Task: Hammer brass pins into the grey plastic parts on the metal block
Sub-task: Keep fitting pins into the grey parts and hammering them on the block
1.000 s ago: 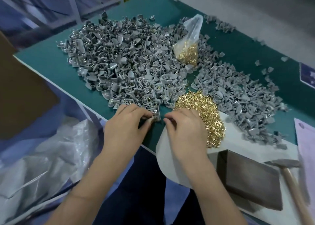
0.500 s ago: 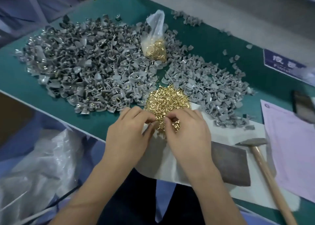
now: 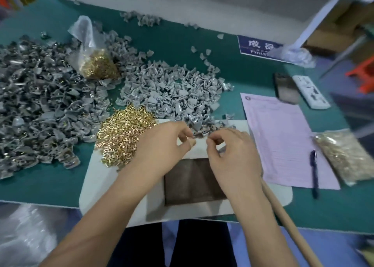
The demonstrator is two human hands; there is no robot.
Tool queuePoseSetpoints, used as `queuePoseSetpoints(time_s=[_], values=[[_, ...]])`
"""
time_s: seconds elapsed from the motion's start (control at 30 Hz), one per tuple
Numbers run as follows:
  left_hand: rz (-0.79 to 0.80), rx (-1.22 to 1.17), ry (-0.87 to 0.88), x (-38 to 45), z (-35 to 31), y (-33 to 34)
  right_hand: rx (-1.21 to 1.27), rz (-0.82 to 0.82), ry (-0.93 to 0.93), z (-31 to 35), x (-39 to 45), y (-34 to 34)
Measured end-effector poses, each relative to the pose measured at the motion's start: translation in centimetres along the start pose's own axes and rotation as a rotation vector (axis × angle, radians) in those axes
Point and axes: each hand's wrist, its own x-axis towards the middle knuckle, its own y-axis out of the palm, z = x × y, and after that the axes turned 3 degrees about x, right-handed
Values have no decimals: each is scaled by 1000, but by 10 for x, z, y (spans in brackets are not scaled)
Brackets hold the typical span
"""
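My left hand and right hand curl above the metal block; whether they pinch anything, I cannot tell. Pins lie at nine o'clock. A tiny pin could slip and get lost.

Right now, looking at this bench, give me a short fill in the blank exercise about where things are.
1. The loose heap of brass pins lies to the ____ of the left hand.
2. The pen lies on the ____ sheet of paper.
3. The metal block sits on a ____ mat.
4. The tabletop is ____ in colour.

Missing words: left; pink; white; green
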Motion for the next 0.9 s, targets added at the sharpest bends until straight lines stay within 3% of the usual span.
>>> queuePoseSetpoints(time_s=[0.23,0.43,0.63,0.77,0.9], values=[[-26,295,3,33,-16,23,41,-15,19,-19,-3,-4],[48,209,16,24,-23,12,106,-48,52,-28,-10,-11],[5,-257,51,-42,-31,-18,315,-65,28,-30,-22,-22],[63,-312,-60,-61,-29,-17,379,-51,11,-24,-35,-21],[53,-121,-76,-59,-30,-18,402,-6,-15,-20,-46,-19]])
